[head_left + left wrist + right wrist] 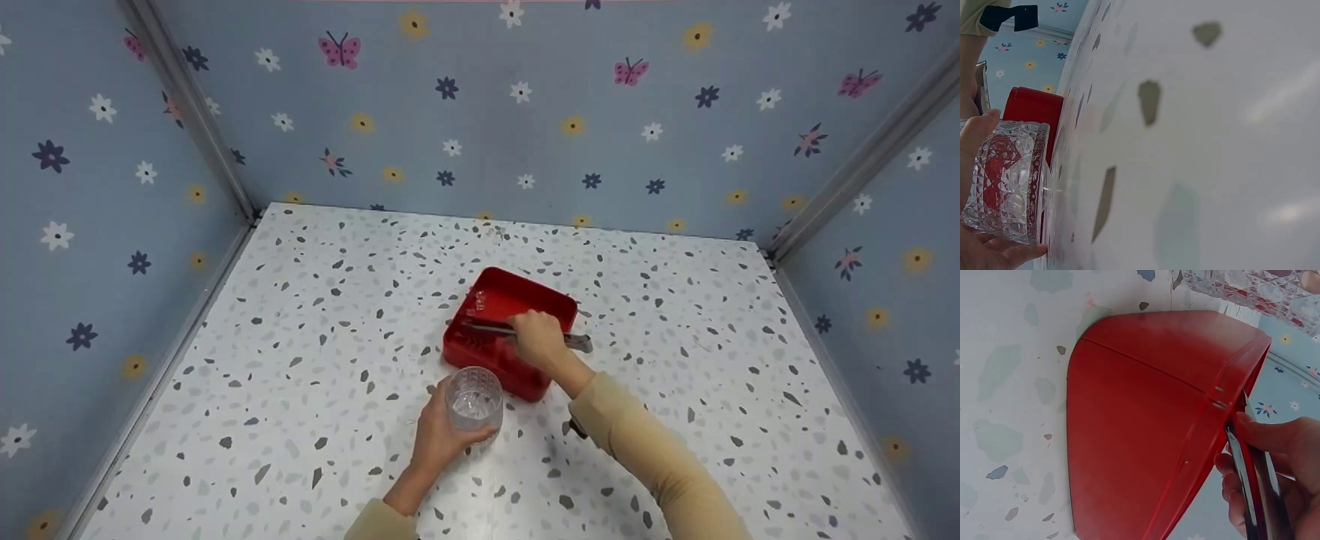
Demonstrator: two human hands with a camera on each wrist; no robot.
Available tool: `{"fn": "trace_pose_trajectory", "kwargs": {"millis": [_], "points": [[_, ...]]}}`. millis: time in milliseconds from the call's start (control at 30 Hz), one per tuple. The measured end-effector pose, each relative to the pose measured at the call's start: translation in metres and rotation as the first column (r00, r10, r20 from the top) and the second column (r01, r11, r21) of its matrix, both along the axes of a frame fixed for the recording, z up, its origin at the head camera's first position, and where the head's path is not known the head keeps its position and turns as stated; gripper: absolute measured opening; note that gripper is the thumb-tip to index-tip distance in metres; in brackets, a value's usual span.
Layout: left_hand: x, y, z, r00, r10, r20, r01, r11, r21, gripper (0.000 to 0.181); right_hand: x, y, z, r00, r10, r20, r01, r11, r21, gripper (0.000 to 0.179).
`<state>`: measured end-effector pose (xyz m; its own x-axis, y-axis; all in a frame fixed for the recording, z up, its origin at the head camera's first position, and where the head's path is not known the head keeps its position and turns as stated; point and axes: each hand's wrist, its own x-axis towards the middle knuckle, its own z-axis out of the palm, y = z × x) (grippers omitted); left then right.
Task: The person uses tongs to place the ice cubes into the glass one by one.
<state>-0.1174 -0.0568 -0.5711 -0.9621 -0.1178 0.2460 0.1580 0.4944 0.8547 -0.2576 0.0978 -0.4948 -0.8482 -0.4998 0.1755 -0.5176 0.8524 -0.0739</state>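
Observation:
My left hand (pixel 439 435) grips a clear patterned glass tumbler (pixel 474 401) at the near left corner of a red plastic bin (pixel 536 289). Something clear shows at the bottom of the glass; I cannot tell what. Metal tongs (pixel 577 343) lie in the grip of my right hand (pixel 540 337), their far ends inside the bin. Several small clear pieces (pixel 480 301) sit by the bin's left wall, beyond the tong tips. In the right wrist view, the fingers and thumb wrap the tongs (pixel 1266 495) at the bin's rim. Whether the tips hold anything is hidden.
The bin stands on a white speckled table (pixel 337 322). Blue flowered panels (pixel 510 112) enclose the table at the back and on both sides, with grey metal posts (pixel 202 112) at the corners. A small dark object (pixel 577 427) shows beside the right sleeve.

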Motion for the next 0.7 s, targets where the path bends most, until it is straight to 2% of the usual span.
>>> {"fn": "trace_pose_trajectory", "kwargs": {"millis": [500, 700], "points": [[0.0006, 0.0001, -0.0002, 1.0, 0.002, -0.001, -0.002, 1.0, -0.005, 0.096, 0.0005, 0.0006, 0.0, 1.0, -0.008, 0.008, 0.008, 1.0, 0.004, 0.011], [0.0005, -0.0001, 0.0002, 1.0, 0.0, 0.002, 0.0, 1.0, -0.003, 0.096, 0.0012, 0.0007, 0.0007, 0.999, -0.006, 0.048, 0.005, 0.999, 0.033, 0.01]]}}
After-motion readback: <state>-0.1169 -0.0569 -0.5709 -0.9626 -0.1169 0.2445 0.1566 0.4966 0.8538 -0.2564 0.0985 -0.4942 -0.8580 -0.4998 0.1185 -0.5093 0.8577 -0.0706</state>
